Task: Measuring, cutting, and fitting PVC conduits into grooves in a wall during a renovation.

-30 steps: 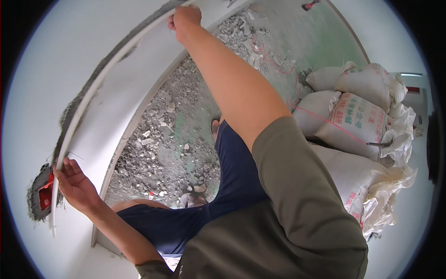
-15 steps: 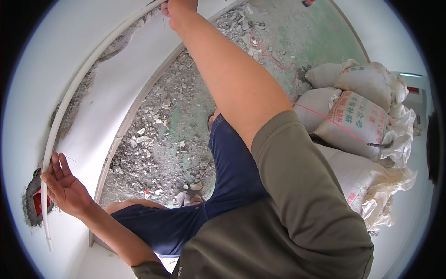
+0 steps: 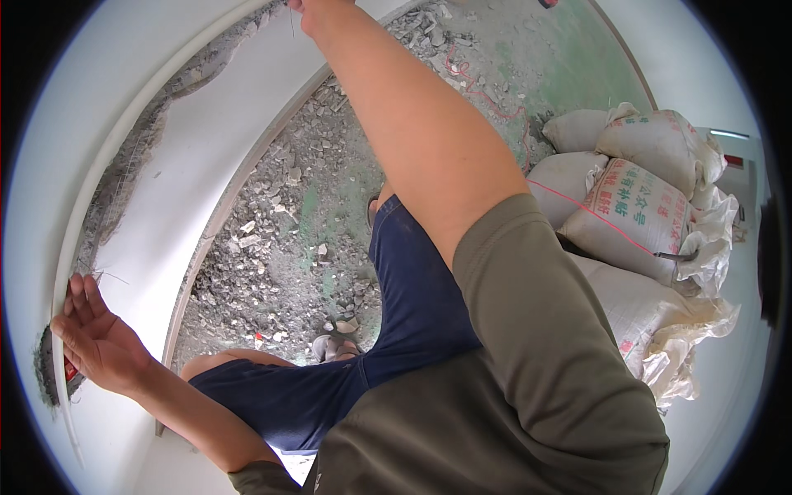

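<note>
A long white pipe (image 3: 97, 177) runs up the white wall along a rough chiselled groove (image 3: 136, 157). My left hand (image 3: 95, 340) is at the pipe's lower stretch, palm open, with the straight fingers laid against it. My right hand (image 3: 320, 11) reaches up to the pipe's upper end at the top rim. The rim cuts off its fingers, so its grip is hidden. A thin wire (image 3: 291, 25) hangs just beside that hand. Below my left hand is a broken recess in the wall with a small red box (image 3: 69, 371) in it.
Grey rubble (image 3: 272, 247) covers the floor along the foot of the wall. Several stacked white sacks (image 3: 635, 214) stand at the right. A red cord (image 3: 487, 99) lies on the greenish floor. My knee in dark blue trousers (image 3: 280, 396) is bent near the wall.
My left hand has gone from curled around the pipe to flat, open fingers against it. My right hand has moved further up, toward the top rim.
</note>
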Tool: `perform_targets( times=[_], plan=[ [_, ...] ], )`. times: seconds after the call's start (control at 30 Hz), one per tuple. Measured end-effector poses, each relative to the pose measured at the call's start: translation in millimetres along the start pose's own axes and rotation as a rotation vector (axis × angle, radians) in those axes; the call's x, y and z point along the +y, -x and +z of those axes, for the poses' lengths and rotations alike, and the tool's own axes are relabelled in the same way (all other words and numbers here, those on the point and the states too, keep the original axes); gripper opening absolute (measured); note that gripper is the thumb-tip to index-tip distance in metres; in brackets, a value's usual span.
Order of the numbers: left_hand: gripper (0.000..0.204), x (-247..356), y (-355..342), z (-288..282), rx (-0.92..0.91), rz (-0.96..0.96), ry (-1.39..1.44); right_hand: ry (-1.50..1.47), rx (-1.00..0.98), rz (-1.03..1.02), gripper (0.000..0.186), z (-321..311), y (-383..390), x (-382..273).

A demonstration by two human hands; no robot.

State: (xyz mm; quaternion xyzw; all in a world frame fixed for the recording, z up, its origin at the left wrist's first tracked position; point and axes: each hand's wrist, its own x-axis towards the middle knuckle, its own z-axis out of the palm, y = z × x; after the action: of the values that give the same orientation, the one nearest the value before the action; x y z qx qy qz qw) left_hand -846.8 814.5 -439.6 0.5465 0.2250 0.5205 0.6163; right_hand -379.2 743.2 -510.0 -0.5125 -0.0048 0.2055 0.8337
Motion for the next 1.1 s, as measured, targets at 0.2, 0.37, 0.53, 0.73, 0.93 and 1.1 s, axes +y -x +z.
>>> perform_targets(
  times=[0.2, 0.37, 0.53, 0.73, 0.93, 1.1],
  plan=[
    [0.040, 15.6, 8.5, 17.8, -0.179, 0.142, -0.037, 1.205, 0.169, -0.577, 0.022, -13.0, -28.3, 9.3],
    [0.045, 41.8, 21.5, 35.7, -0.160, 0.242, -0.183, 1.560, 0.202, -0.657, 0.024, -9.1, -13.4, -9.8],
    [0.051, 60.8, 25.1, 59.4, -0.089, 0.331, -0.302, 0.214, 0.282, -0.130, 0.022, 12.3, 42.7, -45.4],
    [0.044, 78.5, 31.8, 74.7, -0.221, 0.447, -0.438, -0.032, 0.246, -0.099, 0.024, 6.2, 36.2, -52.4],
    [0.039, 66.2, 44.1, 79.7, -0.376, 0.521, -0.489, -0.153, 0.143, -0.025, 0.021, -12.4, 11.1, -44.0],
    [0.033, 45.6, 77.8, 77.9, -0.415, 0.468, -0.485, -0.017, 0.262, -0.007, 0.018, -22.4, 5.4, -36.1]
  ],
)
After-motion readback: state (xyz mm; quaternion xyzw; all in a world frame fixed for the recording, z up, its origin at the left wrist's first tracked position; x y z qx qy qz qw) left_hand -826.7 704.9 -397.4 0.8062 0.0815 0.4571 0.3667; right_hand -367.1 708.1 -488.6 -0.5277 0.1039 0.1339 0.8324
